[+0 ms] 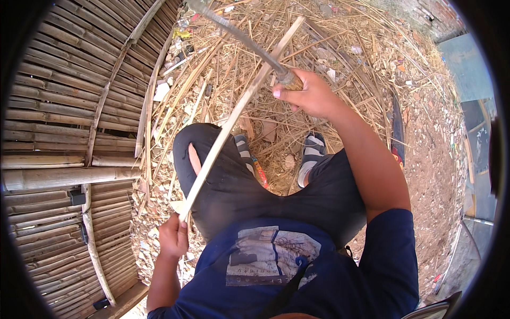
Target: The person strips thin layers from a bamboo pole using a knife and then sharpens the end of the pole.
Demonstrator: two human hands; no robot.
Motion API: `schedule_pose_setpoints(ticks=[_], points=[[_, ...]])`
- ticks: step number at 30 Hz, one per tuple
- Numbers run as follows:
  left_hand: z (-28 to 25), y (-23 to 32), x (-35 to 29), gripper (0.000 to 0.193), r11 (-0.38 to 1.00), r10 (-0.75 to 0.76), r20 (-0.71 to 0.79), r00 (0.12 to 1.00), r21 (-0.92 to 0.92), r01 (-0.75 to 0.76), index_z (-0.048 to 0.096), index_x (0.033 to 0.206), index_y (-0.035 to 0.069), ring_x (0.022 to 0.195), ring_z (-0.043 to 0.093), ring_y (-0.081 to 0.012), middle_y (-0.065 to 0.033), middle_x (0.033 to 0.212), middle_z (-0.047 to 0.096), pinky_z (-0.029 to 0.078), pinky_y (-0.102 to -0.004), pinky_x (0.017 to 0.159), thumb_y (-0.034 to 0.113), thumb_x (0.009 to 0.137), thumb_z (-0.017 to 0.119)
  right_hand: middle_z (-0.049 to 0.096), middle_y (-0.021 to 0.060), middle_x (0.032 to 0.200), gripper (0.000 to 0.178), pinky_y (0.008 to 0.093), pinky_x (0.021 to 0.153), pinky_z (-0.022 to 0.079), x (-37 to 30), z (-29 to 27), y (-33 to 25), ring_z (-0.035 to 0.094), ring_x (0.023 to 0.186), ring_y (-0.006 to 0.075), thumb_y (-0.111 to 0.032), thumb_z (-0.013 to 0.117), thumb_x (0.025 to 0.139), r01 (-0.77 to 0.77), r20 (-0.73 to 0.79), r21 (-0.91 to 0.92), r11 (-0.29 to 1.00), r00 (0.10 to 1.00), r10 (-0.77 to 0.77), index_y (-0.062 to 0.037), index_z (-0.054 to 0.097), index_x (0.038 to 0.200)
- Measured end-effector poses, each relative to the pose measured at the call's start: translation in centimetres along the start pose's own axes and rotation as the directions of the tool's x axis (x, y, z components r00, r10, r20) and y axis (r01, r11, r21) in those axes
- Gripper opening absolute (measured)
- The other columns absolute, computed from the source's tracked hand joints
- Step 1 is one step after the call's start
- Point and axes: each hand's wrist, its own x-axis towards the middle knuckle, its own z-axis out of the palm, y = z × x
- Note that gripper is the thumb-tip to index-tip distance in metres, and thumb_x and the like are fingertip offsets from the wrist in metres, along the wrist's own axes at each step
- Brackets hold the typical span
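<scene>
My left hand (pixel 173 236) is closed round the near end of a long pale bamboo strip (pixel 226 130). The strip slants up and away over my left thigh, its far end above the littered ground. My right hand (pixel 311 95) grips the wooden handle of a machete (pixel 245 41), whose long grey blade points to the far left. Near the handle the blade crosses over the strip; whether they touch I cannot tell. The blade's far tip reaches the top edge of the picture.
Split bamboo pieces and shavings (pixel 345 58) cover the ground ahead. A bamboo slat wall (pixel 64 80) stands at my left. Grey-blue panels (pixel 467 69) rise at the right. My sandalled feet (pixel 312 151) are below my bent knees. A dark long object (pixel 397 125) lies right of them.
</scene>
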Motion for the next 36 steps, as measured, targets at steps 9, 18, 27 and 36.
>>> schedule_pose_setpoints(ticks=[9, 18, 27, 36], points=[[-4.9, 4.4, 4.9, 0.02, 0.899, 0.178, -0.064, 0.982, 0.416, -0.136, 0.059, 0.101, 0.0, 0.06, 0.061, -0.0417, -0.021, 0.071, 0.06, 0.048, -0.048, 0.056, 0.019, 0.094, 0.058, 0.068, 0.0044, 0.1, 0.035, 0.0263, 0.061, 0.051, 2.2, 0.7, -0.6, 0.058, 0.064, 0.0073, -0.024, 0.077, 0.089, 0.1, -0.046, 0.557, 0.825, 0.995, -0.089, -0.0036, 0.063, 0.114], [-8.0, 6.4, 5.3, 0.06, 0.791, 0.263, -0.099, 0.96, 0.591, -0.156, 0.062, 0.118, 0.0, 0.079, 0.066, -0.0263, -0.0127, 0.088, 0.066, 0.054, -0.0406, 0.069, 0.04, 0.079, 0.084, 0.062, 0.0058, 0.086, 0.02, 0.0268, 0.054, 0.046, 3.7, 1.2, -0.3, 0.055, 0.06, 0.0102, -0.009, 0.071, 0.088, 0.166, -0.396, 0.658, 0.734, 0.906, 0.151, -0.0031, 0.057, 0.1], [-9.8, -2.9, 4.2, 0.102, 0.927, 0.1, -0.443, 0.891, -0.283, -0.245, 0.046, 0.142, 0.0, 0.123, 0.056, -0.028, -0.0174, 0.133, 0.058, 0.045, -0.0436, 0.105, 0.086, 0.088, 0.037, 0.062, 0.0092, 0.086, 0.013, 0.0284, 0.052, 0.047, 3.7, -3.9, 2.5, 0.054, 0.061, 0.0115, -0.009, 0.064, 0.093, 0.117, -0.398, 0.809, 0.576, 0.831, 0.39, 0.0004, 0.057, 0.101], [-10.0, 7.7, 13.8, 0.089, 0.163, 0.358, -0.802, 0.478, -0.45, -0.878, 0.049, 0.143, 0.007, 0.129, 0.055, -0.0388, -0.0196, 0.135, 0.06, 0.04, -0.0553, 0.112, 0.079, 0.092, 0.037, 0.06, 0.0089, 0.093, 0.016, 0.028, 0.056, 0.047, 4.7, -4.8, 2.5, 0.051, 0.062, 0.0102, -0.016, 0.062, 0.099, 0.145, -0.361, 0.874, 0.463, 0.833, 0.42, -0.0052, 0.055, 0.109]])
